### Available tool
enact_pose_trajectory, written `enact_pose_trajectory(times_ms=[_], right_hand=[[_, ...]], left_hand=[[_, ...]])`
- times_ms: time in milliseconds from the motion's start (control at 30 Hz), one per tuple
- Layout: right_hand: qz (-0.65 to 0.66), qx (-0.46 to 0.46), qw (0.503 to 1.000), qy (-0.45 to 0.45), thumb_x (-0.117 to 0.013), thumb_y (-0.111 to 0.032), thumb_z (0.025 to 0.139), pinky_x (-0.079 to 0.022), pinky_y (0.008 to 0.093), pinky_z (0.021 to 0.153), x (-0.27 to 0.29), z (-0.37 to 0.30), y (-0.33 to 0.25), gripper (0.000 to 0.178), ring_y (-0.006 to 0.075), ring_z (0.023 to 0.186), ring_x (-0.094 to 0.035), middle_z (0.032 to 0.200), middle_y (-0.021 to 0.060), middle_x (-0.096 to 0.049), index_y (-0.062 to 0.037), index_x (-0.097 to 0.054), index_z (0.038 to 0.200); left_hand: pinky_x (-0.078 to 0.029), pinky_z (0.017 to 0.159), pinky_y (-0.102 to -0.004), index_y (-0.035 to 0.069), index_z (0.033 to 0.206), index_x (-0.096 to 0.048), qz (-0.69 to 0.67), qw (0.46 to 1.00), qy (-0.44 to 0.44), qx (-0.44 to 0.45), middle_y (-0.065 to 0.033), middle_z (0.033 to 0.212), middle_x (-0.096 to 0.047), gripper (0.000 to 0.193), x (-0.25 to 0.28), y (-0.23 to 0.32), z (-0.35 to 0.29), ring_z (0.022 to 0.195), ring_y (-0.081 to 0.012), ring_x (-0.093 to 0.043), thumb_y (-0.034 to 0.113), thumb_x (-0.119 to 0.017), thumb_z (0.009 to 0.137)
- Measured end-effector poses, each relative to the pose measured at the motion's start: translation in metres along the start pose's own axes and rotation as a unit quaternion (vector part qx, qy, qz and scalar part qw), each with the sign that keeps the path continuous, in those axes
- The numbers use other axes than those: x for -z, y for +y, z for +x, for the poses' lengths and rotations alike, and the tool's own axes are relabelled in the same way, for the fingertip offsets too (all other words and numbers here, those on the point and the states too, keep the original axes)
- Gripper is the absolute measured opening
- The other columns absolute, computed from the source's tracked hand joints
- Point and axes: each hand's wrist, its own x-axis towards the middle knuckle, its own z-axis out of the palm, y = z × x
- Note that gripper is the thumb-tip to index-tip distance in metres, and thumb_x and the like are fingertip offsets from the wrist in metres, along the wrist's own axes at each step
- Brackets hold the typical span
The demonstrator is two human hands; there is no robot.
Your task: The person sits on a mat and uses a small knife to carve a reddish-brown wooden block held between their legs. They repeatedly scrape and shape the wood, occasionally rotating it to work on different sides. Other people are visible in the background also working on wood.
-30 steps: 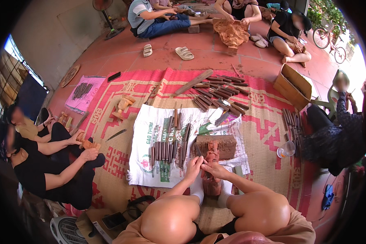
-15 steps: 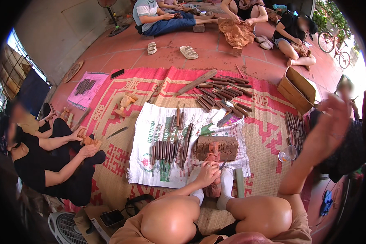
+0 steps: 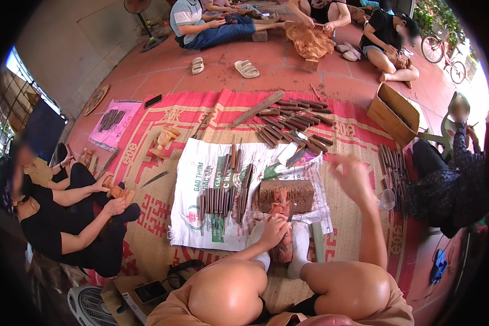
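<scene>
Between my feet in white socks (image 3: 300, 251) lies a reddish wood carving (image 3: 282, 252), its far end resting on a brown wooden block (image 3: 301, 196). My left hand (image 3: 275, 228) is closed over the carving's middle. A slim dark thing shows beside its fingertips; whether the hand holds that too is unclear. My right hand (image 3: 351, 175) is raised over the mat, right of the block, slightly blurred. Its fingers look apart, with nothing visible in them. Left of the block, several chisels (image 3: 217, 204) lie in rows on a white printed sack (image 3: 185, 187).
More dark-handled tools (image 3: 293, 122) are heaped beyond the sack, others (image 3: 392, 168) along the mat's right side near a clear plastic cup (image 3: 386, 199). A cardboard box (image 3: 392, 117) stands far right. People sit carving at left (image 3: 65, 212) and across the tiled floor.
My right hand has come down and leftward from high at the right, toward the block. My left hand stays at the carving. The whole view has shifted slightly.
</scene>
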Motion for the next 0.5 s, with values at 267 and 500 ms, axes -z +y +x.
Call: enact_pose_trajectory(times_ms=[267, 500], right_hand=[[0.207, -0.044, 0.971, -0.110, -0.069, -0.003, 0.079, -0.044, 0.0245, 0.055, 0.034, -0.005, -0.027, 0.040, 0.0088, 0.060, -0.056, 0.073, 0.0042, -0.063, -0.0072, -0.063, 0.118], [0.312, 0.412, 0.798, 0.308, -0.055, -0.016, 0.083, -0.032, 0.0279, 0.052, 0.127, -0.067, -0.096, 0.013, 0.0109, 0.054, -0.046, 0.074, -0.0026, -0.056, -0.0143, -0.049, 0.094]], left_hand=[[-0.024, 0.099, -0.0408, 0.006, 0.075, -0.064, -0.093, 0.989, -0.059, 0.097, -0.0045, 0.086, -0.065, 0.032, 0.004, -0.013, 0.011, 0.102, -0.0193, -0.056, 0.027, -0.049, 0.095], [-0.017, 0.108, -0.0433, 0.004, 0.081, -0.064, 0.001, 0.995, -0.096, 0.011, -0.0077, 0.102, -0.065, 0.026, 0.000, -0.015, 0.001, 0.120, -0.0185, -0.050, 0.025, -0.054, 0.092]])
